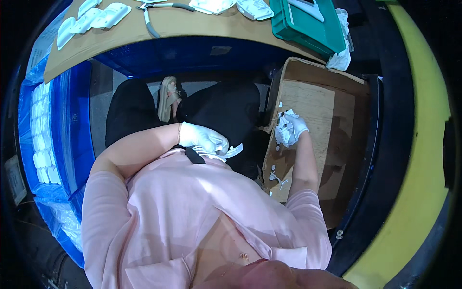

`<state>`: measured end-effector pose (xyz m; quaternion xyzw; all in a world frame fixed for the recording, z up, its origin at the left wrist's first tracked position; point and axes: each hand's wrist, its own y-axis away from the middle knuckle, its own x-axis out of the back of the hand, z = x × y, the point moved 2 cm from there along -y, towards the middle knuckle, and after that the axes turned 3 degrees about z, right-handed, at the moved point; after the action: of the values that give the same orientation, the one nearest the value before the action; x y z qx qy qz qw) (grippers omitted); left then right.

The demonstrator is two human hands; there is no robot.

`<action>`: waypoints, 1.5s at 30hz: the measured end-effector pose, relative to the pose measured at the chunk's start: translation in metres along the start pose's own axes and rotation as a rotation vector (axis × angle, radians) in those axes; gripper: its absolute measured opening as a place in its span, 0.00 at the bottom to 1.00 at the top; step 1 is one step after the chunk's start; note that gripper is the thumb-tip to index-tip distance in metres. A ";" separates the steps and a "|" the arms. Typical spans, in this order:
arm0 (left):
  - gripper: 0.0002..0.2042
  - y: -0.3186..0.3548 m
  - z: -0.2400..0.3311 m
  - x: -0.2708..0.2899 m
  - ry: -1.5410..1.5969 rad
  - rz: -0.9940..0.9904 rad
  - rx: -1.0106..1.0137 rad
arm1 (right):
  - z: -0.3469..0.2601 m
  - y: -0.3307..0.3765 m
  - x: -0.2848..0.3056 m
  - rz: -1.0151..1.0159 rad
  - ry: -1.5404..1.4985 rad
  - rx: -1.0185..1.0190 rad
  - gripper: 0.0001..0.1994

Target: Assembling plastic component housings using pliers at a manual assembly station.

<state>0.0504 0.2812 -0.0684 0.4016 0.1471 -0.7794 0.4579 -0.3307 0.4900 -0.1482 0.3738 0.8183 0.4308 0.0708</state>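
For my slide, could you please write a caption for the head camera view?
White-gloved left hand holding a white piece at the waist, right hand over a cardboard box with white scraps.

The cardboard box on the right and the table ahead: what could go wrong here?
The right hand is over the cardboard box near its left side, so small bits might drop outside. A white strip sticks out beside the left hand and could slip down. The pliers' handle ends near the table's front edge; a bump might knock them off.
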 end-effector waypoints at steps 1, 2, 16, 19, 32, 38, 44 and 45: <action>0.29 0.000 -0.001 0.000 -0.011 0.015 0.001 | -0.003 0.003 -0.004 -0.035 -0.015 -0.031 0.08; 0.29 -0.001 0.000 0.000 -0.025 0.023 0.006 | -0.002 0.005 -0.004 -0.031 -0.015 -0.028 0.08; 0.24 0.000 -0.008 0.005 -0.008 0.000 -0.033 | 0.011 0.019 -0.029 -0.064 -0.338 -0.138 0.09; 0.24 0.001 -0.006 0.002 0.004 0.006 -0.022 | 0.010 0.023 -0.029 -0.203 -0.483 -0.218 0.14; 0.27 -0.006 -0.006 0.006 -0.030 -0.016 -0.007 | 0.027 -0.014 -0.006 -0.241 -0.727 -0.185 0.25; 0.26 0.002 -0.007 0.002 -0.022 0.027 -0.025 | -0.028 0.069 -0.051 -0.201 -0.710 -0.038 0.23; 0.14 0.003 -0.003 -0.002 0.031 0.023 -0.085 | -0.040 0.173 -0.120 -0.531 -0.748 0.041 0.24; 0.14 0.003 -0.004 0.000 0.020 0.038 -0.100 | -0.043 0.205 -0.149 -0.426 -0.650 0.170 0.22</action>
<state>0.0545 0.2821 -0.0710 0.3890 0.1827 -0.7581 0.4905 -0.1314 0.4332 0.0031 0.3170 0.8452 0.1965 0.3827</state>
